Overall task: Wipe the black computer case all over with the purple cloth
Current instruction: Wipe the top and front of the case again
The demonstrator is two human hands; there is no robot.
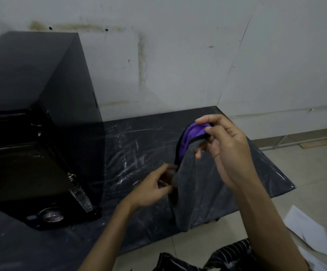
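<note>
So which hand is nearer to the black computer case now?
Left. The left hand pinches the cloth at its side edge, a little right of the case; the right hand holds its top, farther right.

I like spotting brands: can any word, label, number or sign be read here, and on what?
No text can be read.
On the black computer case: no label or brand shows.
On the purple cloth: no writing shows.
On the white papers, lower right: too blurred to tell.
</note>
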